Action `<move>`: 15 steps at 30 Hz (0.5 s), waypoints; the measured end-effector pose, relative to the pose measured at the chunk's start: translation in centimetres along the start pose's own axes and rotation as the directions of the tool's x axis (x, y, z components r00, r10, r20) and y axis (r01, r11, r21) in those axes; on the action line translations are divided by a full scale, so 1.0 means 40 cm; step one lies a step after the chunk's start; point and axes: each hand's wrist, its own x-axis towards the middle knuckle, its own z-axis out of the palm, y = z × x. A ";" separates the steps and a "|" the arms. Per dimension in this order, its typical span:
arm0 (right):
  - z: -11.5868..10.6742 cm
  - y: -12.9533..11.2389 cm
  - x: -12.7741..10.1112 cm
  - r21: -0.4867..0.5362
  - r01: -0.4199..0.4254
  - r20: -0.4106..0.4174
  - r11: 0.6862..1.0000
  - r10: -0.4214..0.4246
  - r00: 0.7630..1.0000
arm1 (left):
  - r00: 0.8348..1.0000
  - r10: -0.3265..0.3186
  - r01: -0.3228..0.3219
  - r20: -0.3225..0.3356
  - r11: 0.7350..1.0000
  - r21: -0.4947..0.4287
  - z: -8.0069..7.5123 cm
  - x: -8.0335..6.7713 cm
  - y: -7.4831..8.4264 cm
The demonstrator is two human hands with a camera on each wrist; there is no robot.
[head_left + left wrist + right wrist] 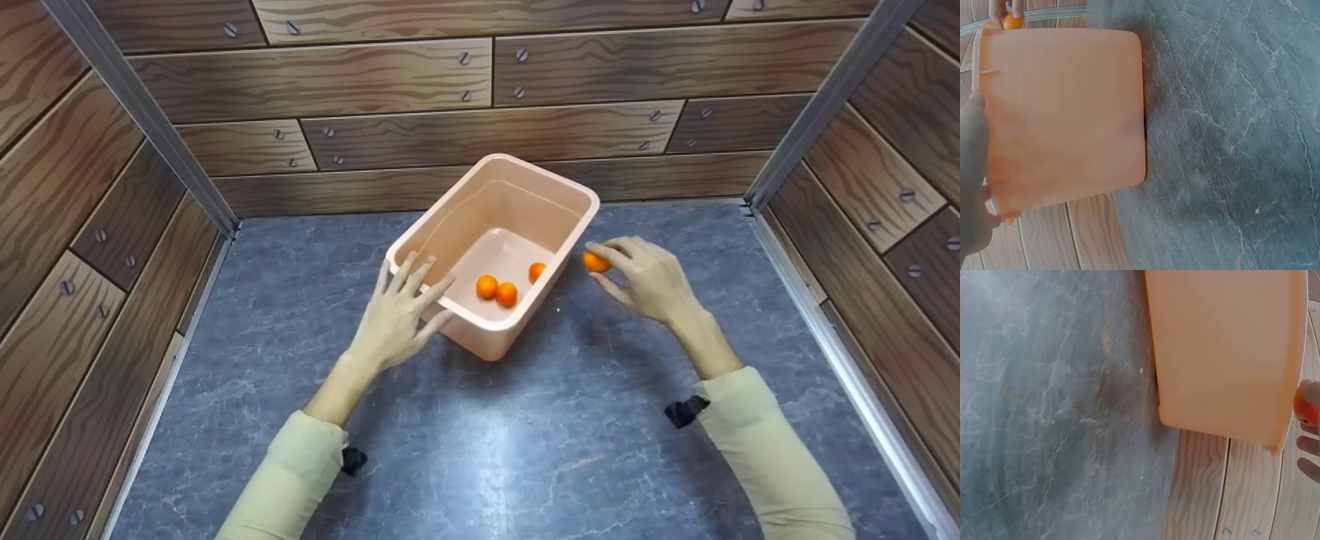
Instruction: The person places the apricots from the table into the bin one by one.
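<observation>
A peach-coloured plastic bin (pixel 491 341) stands askew on the floor near the back wall. Two small oranges (pixel 487 286) lie together on its bottom, and a third orange (pixel 537 271) is partly hidden by the right wall. My left hand (pixel 394 319) rests on the bin's near left corner, its fingers spread over the rim. Just outside the right rim, my right hand (pixel 649 277) pinches another small orange (pixel 597 262) between thumb and fingers. That held orange (pixel 1305 406) also shows at the edge of the right wrist view, beside the bin's top.
Wood-patterned panels (pixel 405 75) form the back and side walls, with metal strips (pixel 832 360) along the edges. The floor (pixel 480 450) is dark blue-grey with a marble pattern. Dark wrist devices (pixel 686 412) sit at both sleeves.
</observation>
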 end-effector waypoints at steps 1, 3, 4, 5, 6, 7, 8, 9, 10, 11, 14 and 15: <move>-0.001 -0.003 0.005 0.004 0.001 -0.005 1.000 -0.001 1.000 | 1.000 -0.003 0.003 0.005 1.000 0.001 0.000 0.000 0.000; -0.003 -0.009 0.014 0.013 0.001 -0.019 1.000 -0.001 1.000 | 1.000 -0.007 0.007 0.011 1.000 0.001 -0.001 0.000 0.000; -0.004 -0.012 0.018 0.015 -0.002 -0.022 1.000 0.002 1.000 | 1.000 -0.009 0.009 0.013 1.000 -0.001 -0.002 0.000 0.001; -0.005 -0.015 0.022 0.020 -0.004 -0.027 1.000 0.004 1.000 | 1.000 -0.011 0.011 0.015 1.000 -0.002 -0.002 0.000 0.001; -0.006 -0.018 0.027 0.022 -0.007 -0.030 1.000 0.007 1.000 | 1.000 -0.013 0.013 0.017 1.000 -0.003 -0.002 0.000 0.001; -0.006 -0.020 0.031 0.024 -0.009 -0.031 1.000 0.010 0.999 | 1.000 -0.015 0.015 0.020 1.000 -0.002 -0.003 0.000 0.002; -0.006 -0.023 0.035 0.026 -0.011 -0.033 1.000 0.012 0.999 | 1.000 -0.017 0.017 0.022 1.000 -0.002 -0.003 0.000 0.002; -0.005 -0.025 0.039 0.028 -0.012 -0.032 1.000 0.013 0.999 | 1.000 -0.018 0.018 0.025 1.000 -0.002 -0.003 0.000 0.001; -0.005 -0.029 0.044 0.030 -0.013 -0.031 0.999 0.014 0.999 | 0.999 -0.020 0.020 0.028 1.000 -0.002 -0.003 0.000 0.001; -0.004 -0.031 0.048 0.034 -0.012 -0.033 0.999 0.013 0.999 | 0.999 -0.021 0.022 0.031 1.000 -0.004 -0.003 0.000 0.001; -0.001 -0.041 0.062 0.050 -0.016 -0.042 0.999 0.018 0.999 | 0.999 -0.020 0.020 0.035 1.000 -0.011 -0.003 0.000 0.001; 0.000 -0.044 0.066 0.054 -0.016 -0.048 0.998 0.018 0.999 | 0.999 -0.020 0.021 0.035 1.000 -0.014 -0.003 0.000 0.001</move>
